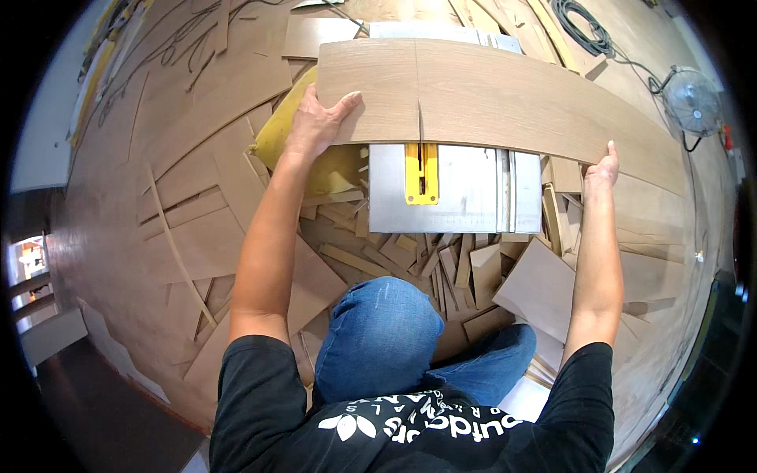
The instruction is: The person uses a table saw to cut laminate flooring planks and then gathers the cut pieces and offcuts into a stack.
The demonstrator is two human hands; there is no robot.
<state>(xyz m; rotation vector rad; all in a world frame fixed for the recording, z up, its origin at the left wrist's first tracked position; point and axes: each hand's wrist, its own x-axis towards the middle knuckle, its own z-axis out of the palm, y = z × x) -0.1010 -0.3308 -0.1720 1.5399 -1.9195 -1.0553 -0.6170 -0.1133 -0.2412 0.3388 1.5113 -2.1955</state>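
Observation:
A long wood-grained plank lies crosswise over the metal top of a table saw. My left hand holds its left end, thumb on the upper face and fingers mostly hidden behind the edge. Farther right, my right hand grips the near edge, its thumb on top and its fingers under the board. The saw blade rises out of the yellow throat plate and stands in a short slit at the plank's near edge. From there a thin line runs across the board to its far edge.
Wood offcuts are heaped beneath and in front of the saw, close to my knee. Left of the saw sits a yellow container. A fan and a coiled black cable are at the far right.

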